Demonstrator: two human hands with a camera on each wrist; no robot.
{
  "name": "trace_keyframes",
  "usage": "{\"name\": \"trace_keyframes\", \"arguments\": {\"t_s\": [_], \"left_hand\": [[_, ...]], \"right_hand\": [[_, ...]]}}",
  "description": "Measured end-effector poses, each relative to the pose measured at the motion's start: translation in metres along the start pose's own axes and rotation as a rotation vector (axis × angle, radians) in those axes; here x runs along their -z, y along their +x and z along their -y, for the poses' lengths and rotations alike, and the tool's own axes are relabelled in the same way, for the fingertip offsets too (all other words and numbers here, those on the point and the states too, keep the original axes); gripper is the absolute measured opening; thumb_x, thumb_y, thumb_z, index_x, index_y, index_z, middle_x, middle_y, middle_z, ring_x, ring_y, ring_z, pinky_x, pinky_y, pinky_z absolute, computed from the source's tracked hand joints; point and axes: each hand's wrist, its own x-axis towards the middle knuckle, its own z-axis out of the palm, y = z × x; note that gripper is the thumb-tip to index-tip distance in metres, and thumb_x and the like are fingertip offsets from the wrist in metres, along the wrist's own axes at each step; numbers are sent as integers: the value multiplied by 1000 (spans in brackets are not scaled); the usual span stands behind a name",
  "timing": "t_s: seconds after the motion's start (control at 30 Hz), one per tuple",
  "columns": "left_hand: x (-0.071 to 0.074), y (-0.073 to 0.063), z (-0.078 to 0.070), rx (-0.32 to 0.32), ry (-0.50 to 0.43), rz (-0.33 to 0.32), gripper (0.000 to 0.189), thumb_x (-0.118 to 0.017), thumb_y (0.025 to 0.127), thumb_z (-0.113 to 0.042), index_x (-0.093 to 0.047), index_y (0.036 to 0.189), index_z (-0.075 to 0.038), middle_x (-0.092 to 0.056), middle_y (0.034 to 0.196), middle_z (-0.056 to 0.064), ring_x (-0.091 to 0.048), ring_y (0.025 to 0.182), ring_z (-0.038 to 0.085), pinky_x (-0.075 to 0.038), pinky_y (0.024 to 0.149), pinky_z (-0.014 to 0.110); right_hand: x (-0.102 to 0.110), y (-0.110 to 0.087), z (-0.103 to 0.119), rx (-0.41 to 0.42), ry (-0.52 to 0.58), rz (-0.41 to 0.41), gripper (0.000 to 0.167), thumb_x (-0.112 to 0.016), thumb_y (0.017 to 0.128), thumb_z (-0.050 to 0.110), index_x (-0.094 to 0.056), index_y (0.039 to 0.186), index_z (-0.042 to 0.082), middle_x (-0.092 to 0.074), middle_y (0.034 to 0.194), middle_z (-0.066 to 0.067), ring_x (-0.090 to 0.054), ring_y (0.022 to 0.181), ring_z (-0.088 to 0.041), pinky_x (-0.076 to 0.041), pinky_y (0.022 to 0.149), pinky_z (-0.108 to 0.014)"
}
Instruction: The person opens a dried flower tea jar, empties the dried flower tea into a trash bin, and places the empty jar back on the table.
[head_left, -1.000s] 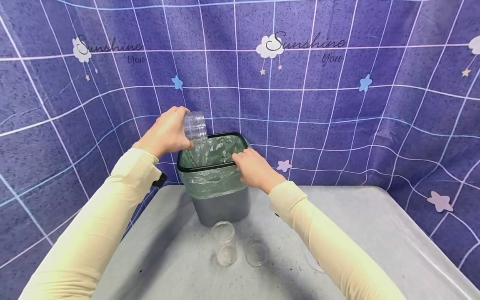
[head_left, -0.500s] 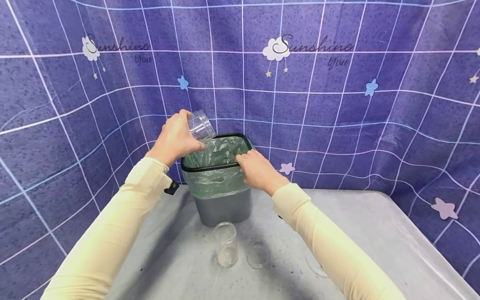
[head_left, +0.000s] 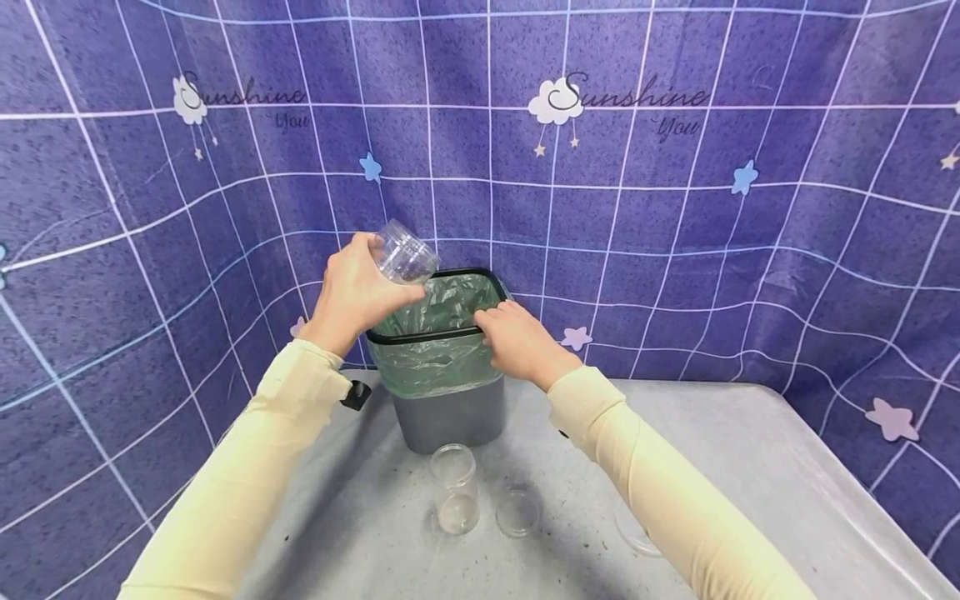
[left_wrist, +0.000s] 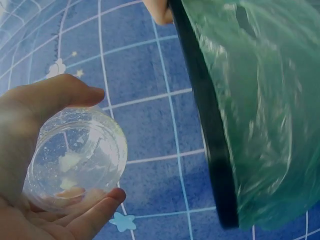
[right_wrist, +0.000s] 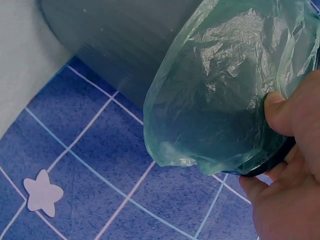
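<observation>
My left hand (head_left: pixel 358 287) grips a clear plastic jar (head_left: pixel 407 254), tilted with its mouth toward the trash can (head_left: pixel 450 412). In the left wrist view, thumb and fingers wrap the jar (left_wrist: pixel 80 155), and small pale bits cling inside it. The grey can has a black rim (head_left: pixel 427 337) and a green plastic bag (head_left: pixel 435 367) folded over it. My right hand (head_left: pixel 525 343) holds the rim at its right side, thumb over the bag and fingers under the edge, as the right wrist view shows.
A second clear jar (head_left: pixel 456 492) stands open on the grey table (head_left: pixel 720 467) in front of the can. Beside it lies a clear round lid (head_left: pixel 518 511). Another clear round piece (head_left: pixel 636 533) is partly behind the right sleeve. A blue patterned curtain (head_left: pixel 637 208) hangs behind.
The left hand has moved slightly right and tipped the jar further, its mouth now angled down over the can. My right hand keeps its hold on the rim.
</observation>
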Motion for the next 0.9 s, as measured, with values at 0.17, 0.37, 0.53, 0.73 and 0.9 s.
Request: {"name": "trace_keyframes", "arguments": {"t_s": [0.17,0.37,0.53,0.73,0.9], "left_hand": [[-1,-10,-2,15,-37,-36,93,-89,63,-46,-53,137,-3,-66,121,21,-64,108,36,-54,90,50],[-1,-20,-3,20,-78,-71,91,-90,64,-49,-54,134,-5,-68,120,16,-64,108,35,-53,90,49],[-3,-29,-2,13,-114,-86,94,-92,63,-51,-52,136,-6,-68,125,11,-63,115,33,-52,95,48],[1,-39,-3,32,-140,-96,96,-92,63,-54,-51,137,-9,-69,124,8,-61,118,33,-50,96,50],[3,-48,-3,42,-190,-102,98,-94,62,-52,-47,140,-15,-69,123,3,-62,115,28,-50,92,47]], "right_hand": [[-1,0,0,-1,2,7,30,-79,76,2,-59,97,10,-66,89,-1,-59,93,-28,-44,96,-42],[-1,0,0,-5,7,21,32,-80,75,3,-60,98,10,-67,90,-1,-60,93,-28,-45,96,-42],[0,-1,-1,0,12,34,31,-80,77,4,-61,100,9,-68,91,-1,-60,92,-28,-45,95,-42],[5,0,-2,16,41,52,22,-75,85,6,-63,103,6,-70,93,-5,-61,94,-31,-45,96,-43],[7,3,-4,9,93,89,20,-67,94,9,-67,114,5,-72,100,-8,-63,98,-30,-48,97,-42]]}}
